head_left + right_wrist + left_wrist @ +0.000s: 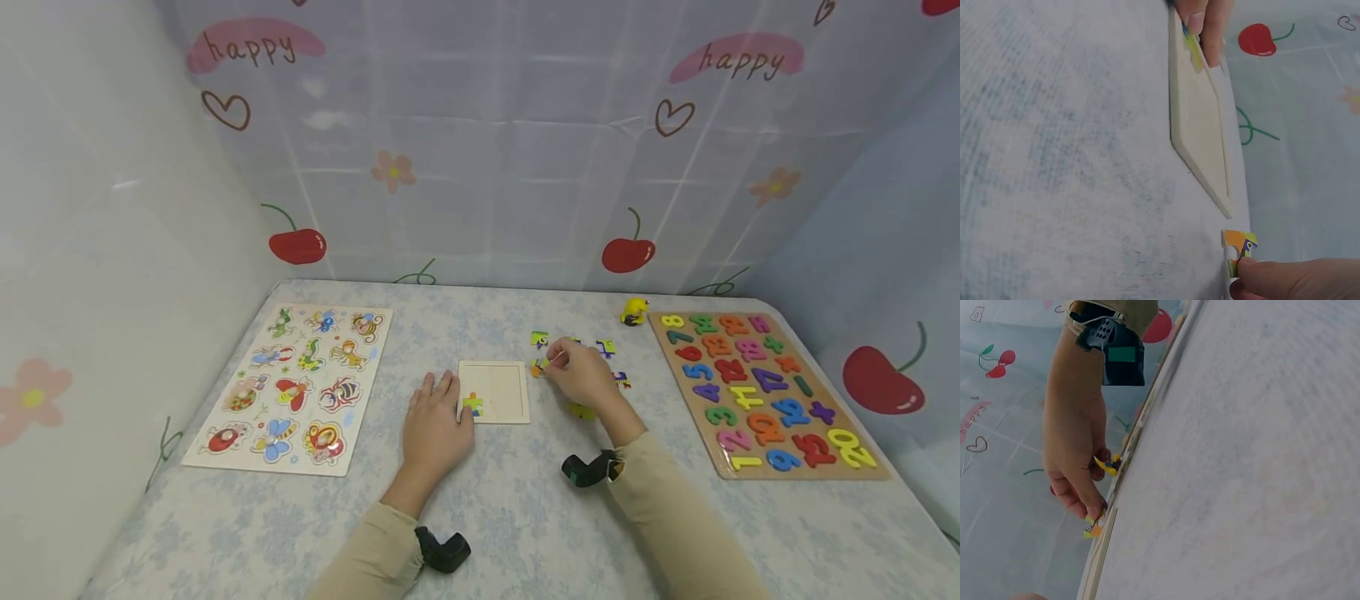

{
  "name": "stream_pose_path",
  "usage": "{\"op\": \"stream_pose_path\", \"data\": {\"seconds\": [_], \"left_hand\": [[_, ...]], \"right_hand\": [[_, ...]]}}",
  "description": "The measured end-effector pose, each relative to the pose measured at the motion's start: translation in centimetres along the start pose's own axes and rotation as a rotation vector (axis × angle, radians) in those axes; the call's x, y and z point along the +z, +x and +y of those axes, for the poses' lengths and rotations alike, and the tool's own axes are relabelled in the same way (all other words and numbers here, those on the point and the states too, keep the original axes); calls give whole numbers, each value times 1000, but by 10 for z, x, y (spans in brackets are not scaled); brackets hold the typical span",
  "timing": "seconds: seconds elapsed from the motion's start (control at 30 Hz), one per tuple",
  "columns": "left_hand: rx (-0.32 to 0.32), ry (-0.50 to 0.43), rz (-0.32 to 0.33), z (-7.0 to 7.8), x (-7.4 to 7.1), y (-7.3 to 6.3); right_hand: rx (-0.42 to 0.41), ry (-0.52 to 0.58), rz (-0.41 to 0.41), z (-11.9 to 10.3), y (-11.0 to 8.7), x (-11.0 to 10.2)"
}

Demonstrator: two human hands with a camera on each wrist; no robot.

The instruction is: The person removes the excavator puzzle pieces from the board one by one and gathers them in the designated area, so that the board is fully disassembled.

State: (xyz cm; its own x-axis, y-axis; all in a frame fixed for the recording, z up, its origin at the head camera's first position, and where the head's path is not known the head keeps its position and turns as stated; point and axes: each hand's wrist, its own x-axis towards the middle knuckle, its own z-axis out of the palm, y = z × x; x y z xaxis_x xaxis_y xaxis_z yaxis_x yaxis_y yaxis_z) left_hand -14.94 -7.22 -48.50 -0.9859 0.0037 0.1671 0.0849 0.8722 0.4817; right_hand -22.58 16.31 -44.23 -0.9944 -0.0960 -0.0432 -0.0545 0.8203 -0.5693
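A small wooden puzzle tray [491, 365] lies in the middle of the table, with one colourful jigsaw piece [473, 405] in its lower left corner. My left hand [438, 425] lies flat with straight fingers at the tray's left edge; its fingertips show by the rim in the right wrist view. Just right of the tray, my right hand [585, 379] pinches an orange, green and purple jigsaw piece [1239, 239] between thumb and finger. Several loose pieces, such as a green one [539, 338] and a dark-striped one [622, 380], lie around that hand, partly hidden by it.
On the left lies an insect puzzle board [300, 400]. A number puzzle board [701, 425] lies on the right, and a small yellow toy figure [634, 312] stands near its top left corner. Printed curtains [480, 167] enclose the table's back and sides.
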Motion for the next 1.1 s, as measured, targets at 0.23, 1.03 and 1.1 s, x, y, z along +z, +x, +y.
{"op": "stream_pose_path", "data": {"seconds": [0.23, 1.03, 1.1], "left_hand": [[1, -10, -11, 2, -2, -1], [23, -27, -88, -13, -3, 2], [34, -19, -92, -15, -3, 2]], "right_hand": [[-29, -182, 86, 2, 3, 6], [-341, -94, -100, -41, -21, 38], [-371, -100, -115, -44, -22, 43]]}}
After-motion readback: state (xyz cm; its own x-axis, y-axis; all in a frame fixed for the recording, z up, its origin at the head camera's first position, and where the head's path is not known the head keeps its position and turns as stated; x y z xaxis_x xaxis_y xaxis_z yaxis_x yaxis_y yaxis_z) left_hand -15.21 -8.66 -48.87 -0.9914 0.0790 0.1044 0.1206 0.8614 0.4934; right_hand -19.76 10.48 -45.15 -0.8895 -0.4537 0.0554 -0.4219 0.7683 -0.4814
